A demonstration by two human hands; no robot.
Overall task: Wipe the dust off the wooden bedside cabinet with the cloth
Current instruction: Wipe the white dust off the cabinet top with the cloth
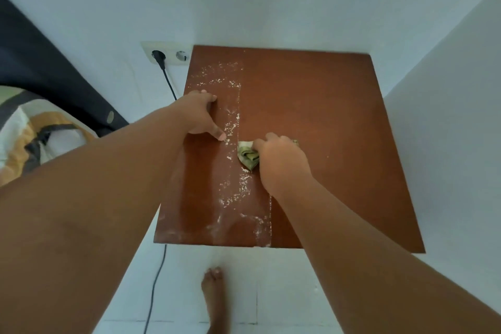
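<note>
Cabinet top point(325, 116) roughly two-thirds wiped: bare and clean from 12 round to 5 o'clock, dust strip point(233, 127) left from 11 down to 6. Cloth point(248, 156) bunched at centre, clenched in right hand point(282, 160). Left hand point(200, 114) flat, grasping nothing, at 9 o'clock.

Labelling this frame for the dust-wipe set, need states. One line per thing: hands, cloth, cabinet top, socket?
left hand: flat on the cabinet's left part, holding nothing
right hand: fingers closed on the cloth
cloth: bunched, pressed on the top
cabinet top: right part clean, white dust in a left-of-centre strip
wall socket: left outlet has a black plug in, right outlet free
</note>
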